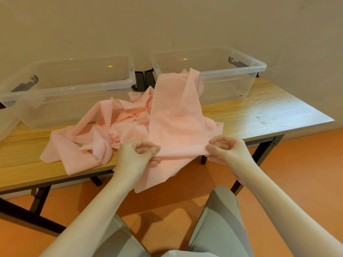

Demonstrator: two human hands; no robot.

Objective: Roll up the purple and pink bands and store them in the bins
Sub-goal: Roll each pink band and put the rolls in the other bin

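- The wooden surface (250, 115) stands against a plain wall on dark folding legs, over an orange floor.
- The left bin (46, 89) is a clear plastic tub at the back left of the surface, with dark latches at its ends; through its walls nothing shows inside.
- The right bin (232, 78) is a matching clear tub at the back right, with a dark latch on its far rim and a small label low on its front wall; no band shows inside it.
- The pink band (174, 123) lies in a long crumpled heap across the middle of the surface, in front of the gap between the two bins. One flat stretch rises from the hands up to the right bin's front rim, where its far end rests against the wall of the bin — outside it. A loose tail hangs over the near edge of the surface.
- The left hand (137, 154) pinches the near edge of that flat stretch at its left corner, fingers curled.
- The right hand (226, 149) pinches the same edge at its right corner — thumb and fingers closed on the cloth.
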